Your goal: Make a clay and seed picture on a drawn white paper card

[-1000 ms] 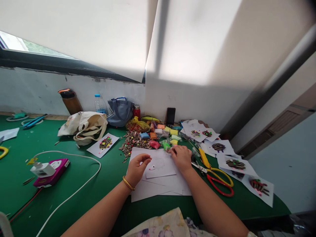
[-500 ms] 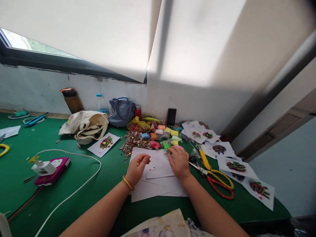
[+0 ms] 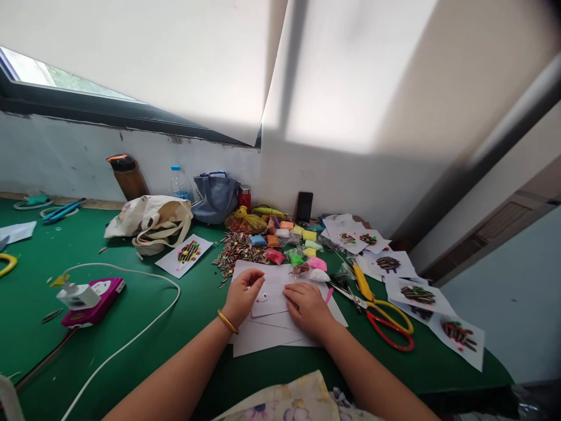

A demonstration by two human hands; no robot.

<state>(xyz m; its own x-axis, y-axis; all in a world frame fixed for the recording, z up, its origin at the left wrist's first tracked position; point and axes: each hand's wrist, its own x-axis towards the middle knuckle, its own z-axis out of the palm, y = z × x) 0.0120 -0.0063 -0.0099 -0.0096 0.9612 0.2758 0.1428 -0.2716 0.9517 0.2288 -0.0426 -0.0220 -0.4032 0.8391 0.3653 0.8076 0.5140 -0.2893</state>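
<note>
My left hand (image 3: 242, 297) hovers at the left edge of a small white card (image 3: 272, 307). Its thumb and fingers are curled together; whatever they may pinch is too small to make out. On the card are a small black-and-white eye (image 3: 263, 297) and a pink dot. My right hand (image 3: 309, 310) lies on the card's right side, fingers stretched out, holding nothing visible. Larger white sheets (image 3: 254, 342) lie underneath. Beyond the hands are a pile of striped sunflower seeds (image 3: 240, 250), a pink clay packet (image 3: 318, 264) and a white clay lump (image 3: 319, 275).
Red-and-yellow-handled scissors (image 3: 392, 333) and a yellow-handled tool (image 3: 363, 282) lie right of the sheets. Finished seed pictures (image 3: 418, 295) line the right edge. A cloth bag (image 3: 146, 225), a seed-decorated card (image 3: 186, 256), a phone (image 3: 305, 206) and a white cable (image 3: 144, 336) lie around.
My right hand has come away from the clay packets, moving left and toward me onto the card, uncovering the pink and white clay. The card has shifted slightly left; my left hand has barely moved.
</note>
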